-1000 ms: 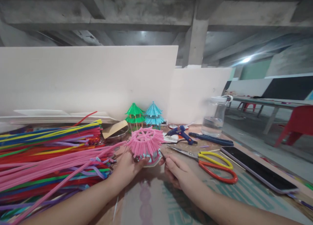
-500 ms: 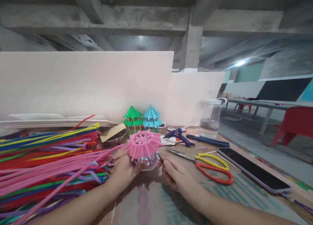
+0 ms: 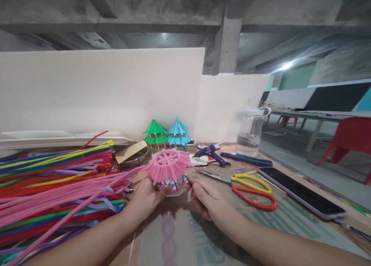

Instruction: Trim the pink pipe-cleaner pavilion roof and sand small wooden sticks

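A small pink model roof (image 3: 168,165) made of pipe-cleaner pieces sits on a pale blue base in the middle of the table. My left hand (image 3: 147,198) is closed around its left lower side. On the model's right, my right hand (image 3: 206,202) pinches a thin dark stick (image 3: 188,180) whose tip touches the base. A big pile of coloured pipe cleaners (image 3: 55,185) lies at the left, with long pink ones reaching toward the model.
Green (image 3: 155,131) and blue (image 3: 177,131) finished pagoda models stand by the white board. A blue glue gun (image 3: 211,154), yellow and red scissors (image 3: 249,188), a phone (image 3: 301,192), a water jar (image 3: 251,133) and a metal bowl (image 3: 135,158) lie around.
Both hands stay at the pink model. The view has shifted slightly, so everything sits a little higher and further left in the frame.
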Motion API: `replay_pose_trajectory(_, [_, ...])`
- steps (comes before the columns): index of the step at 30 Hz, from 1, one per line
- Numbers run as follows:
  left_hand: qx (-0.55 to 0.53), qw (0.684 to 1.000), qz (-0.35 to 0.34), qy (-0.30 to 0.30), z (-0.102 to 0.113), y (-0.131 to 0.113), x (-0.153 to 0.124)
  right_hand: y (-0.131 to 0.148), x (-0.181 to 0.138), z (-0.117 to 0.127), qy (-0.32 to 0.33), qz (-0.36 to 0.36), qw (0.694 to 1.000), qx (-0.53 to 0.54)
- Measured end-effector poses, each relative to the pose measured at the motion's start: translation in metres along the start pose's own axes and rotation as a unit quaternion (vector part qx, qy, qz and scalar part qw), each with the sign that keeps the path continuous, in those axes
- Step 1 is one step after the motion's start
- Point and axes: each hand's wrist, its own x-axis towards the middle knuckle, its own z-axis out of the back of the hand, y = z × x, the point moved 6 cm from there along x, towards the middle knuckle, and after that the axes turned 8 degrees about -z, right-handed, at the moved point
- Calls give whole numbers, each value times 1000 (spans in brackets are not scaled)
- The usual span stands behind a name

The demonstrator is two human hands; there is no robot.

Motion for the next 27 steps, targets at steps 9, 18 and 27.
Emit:
replay_pose_trajectory(9, [15,1000,-7,-7,0,5,-2,0,-1,1,3,5,1000,-21])
replay_pose_trajectory(18, [10,1000,19,-13,-1,8,-4,0,-2,1,8,6,999,-33])
replay_pose_trajectory(27, [36,999,6,-15,-2,7,-5,2,-6,5,-7,26,999,-36])
